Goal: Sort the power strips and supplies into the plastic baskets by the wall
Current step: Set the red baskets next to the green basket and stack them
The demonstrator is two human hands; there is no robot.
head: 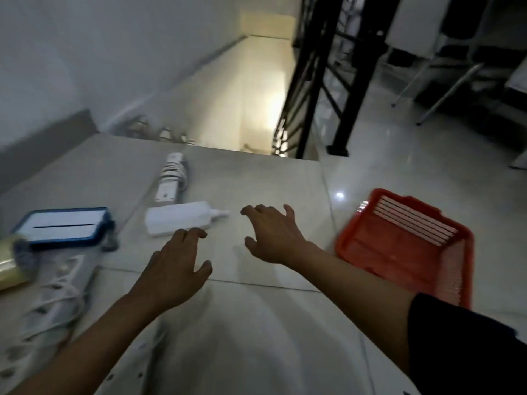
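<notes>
**Both hands empty over the floor, supplies and basket within reach**

Nearest, at 8 o'clock, a white power strip (54, 297) lies on the tiled floor (256, 337) with its cord looped over it. A roll of clear tape (11, 263) sits just beside it at 9 o'clock.

At centre, the left hand (174, 269) hovers palm down, fingers (194, 233) loosely spread and holding nothing; the fingertips are close to a white bottle (179, 218), contact not determinable. The right hand (271, 235) is just to the right, fingers (288, 210) spread wide, also empty.

At 3 o'clock, a red plastic basket (405, 246) stands tilted on the floor, near the right forearm; nothing can be made out inside it.

At 9 o'clock, a blue-rimmed white pad (64, 225) lies flat beyond the tape.

Farther, at 11 o'clock, a second power strip (171, 178) lies with its cord wound round its body, just beyond the bottle.

At 12 o'clock, a stairwell drops away past a black railing (319, 81). The picture is blurred.
</notes>
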